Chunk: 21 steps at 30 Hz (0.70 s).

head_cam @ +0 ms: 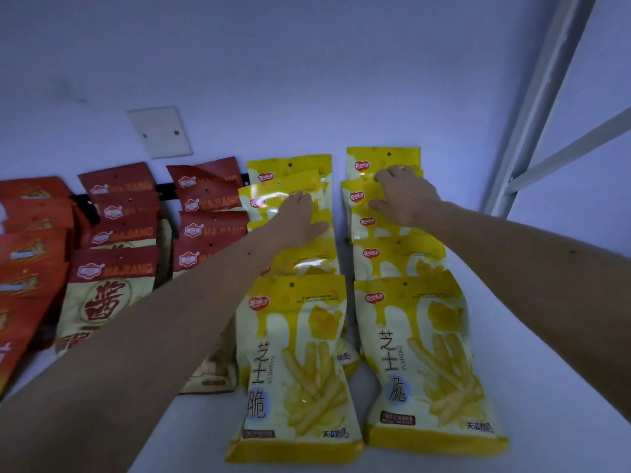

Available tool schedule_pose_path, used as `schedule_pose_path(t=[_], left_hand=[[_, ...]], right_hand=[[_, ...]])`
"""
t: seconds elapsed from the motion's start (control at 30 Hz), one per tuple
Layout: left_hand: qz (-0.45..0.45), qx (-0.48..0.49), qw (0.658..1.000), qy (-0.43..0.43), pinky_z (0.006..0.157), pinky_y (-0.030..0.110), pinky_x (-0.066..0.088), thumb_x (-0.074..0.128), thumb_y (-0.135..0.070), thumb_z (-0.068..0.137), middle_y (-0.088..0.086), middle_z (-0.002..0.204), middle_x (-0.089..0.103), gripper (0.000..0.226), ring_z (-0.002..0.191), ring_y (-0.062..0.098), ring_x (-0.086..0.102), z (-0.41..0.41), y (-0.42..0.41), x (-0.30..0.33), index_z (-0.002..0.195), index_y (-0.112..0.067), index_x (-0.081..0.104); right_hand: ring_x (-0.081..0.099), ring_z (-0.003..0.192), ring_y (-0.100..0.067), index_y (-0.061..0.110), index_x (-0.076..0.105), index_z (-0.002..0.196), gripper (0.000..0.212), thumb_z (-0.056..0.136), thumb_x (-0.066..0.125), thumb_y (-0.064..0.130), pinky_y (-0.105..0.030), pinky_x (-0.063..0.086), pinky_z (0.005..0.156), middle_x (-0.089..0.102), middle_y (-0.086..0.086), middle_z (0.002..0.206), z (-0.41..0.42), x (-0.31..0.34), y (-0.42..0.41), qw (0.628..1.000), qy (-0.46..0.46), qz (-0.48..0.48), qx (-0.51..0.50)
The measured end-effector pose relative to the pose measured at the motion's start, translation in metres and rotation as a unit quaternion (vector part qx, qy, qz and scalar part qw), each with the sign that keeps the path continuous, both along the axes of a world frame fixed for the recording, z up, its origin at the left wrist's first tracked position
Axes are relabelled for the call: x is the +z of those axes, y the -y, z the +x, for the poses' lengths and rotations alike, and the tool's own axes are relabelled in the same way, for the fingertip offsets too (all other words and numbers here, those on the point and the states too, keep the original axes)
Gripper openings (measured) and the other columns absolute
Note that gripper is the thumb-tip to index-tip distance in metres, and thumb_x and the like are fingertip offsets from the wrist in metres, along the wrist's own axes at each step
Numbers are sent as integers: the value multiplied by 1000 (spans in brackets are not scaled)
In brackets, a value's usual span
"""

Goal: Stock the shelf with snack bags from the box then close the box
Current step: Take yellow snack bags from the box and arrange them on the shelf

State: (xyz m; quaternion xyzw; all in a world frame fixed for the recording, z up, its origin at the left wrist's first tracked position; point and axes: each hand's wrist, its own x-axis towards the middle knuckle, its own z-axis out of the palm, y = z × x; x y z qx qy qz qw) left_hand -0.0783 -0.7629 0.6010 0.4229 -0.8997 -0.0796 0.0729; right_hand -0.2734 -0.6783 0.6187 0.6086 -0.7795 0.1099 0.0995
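Observation:
Two rows of yellow snack bags lie overlapped on the white shelf (532, 387). The left yellow row (293, 363) runs back to the wall, and my left hand (300, 220) rests flat on a bag (273, 196) near its far end, fingers straight. The right yellow row (420, 363) lies beside it. My right hand (404, 196) presses on a bag (362, 194) near that row's back, fingers spread and slightly bent over its top edge. The box is not in view.
Red and cream snack bags (116, 268) fill the shelf's left half in several overlapped rows. A white wall plate (160, 131) sits on the back wall. A grey shelf upright (532, 104) with a diagonal brace stands at the right.

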Motion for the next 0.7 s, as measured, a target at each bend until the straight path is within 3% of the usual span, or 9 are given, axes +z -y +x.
schedule_pose_path(t=[0.2,0.37,0.57,0.7], left_hand=[[-31,-23,994,102,117,49,18,49,-59,89,13,160,7,87,148,28,4,66,28,-13,152,-9,15],[5,-44,987,157,120,50,-1,42,-67,88,2,161,-17,98,148,22,-13,87,33,-21,154,-15,-9],[-3,-68,980,188,118,54,-4,36,-67,91,3,161,-17,94,148,21,-13,85,38,-26,153,-13,-10],[4,-73,978,193,118,56,-6,36,-65,92,3,161,-17,91,149,20,-12,82,38,-27,153,-15,-9]], right_hand=[[53,111,-30,13,50,123,37,94,55,34,-41,48,84,55,-10,122,48,-10,41,996,81,27,41],[57,106,-31,11,48,121,39,92,58,36,-45,50,86,61,-11,114,63,-17,74,989,144,21,12],[57,107,-32,8,46,123,42,91,63,30,-38,47,82,58,-13,113,66,-29,103,969,243,-34,-37],[61,102,-32,5,62,107,25,90,63,24,-29,42,70,63,-15,105,60,-37,118,964,258,-30,-53]])
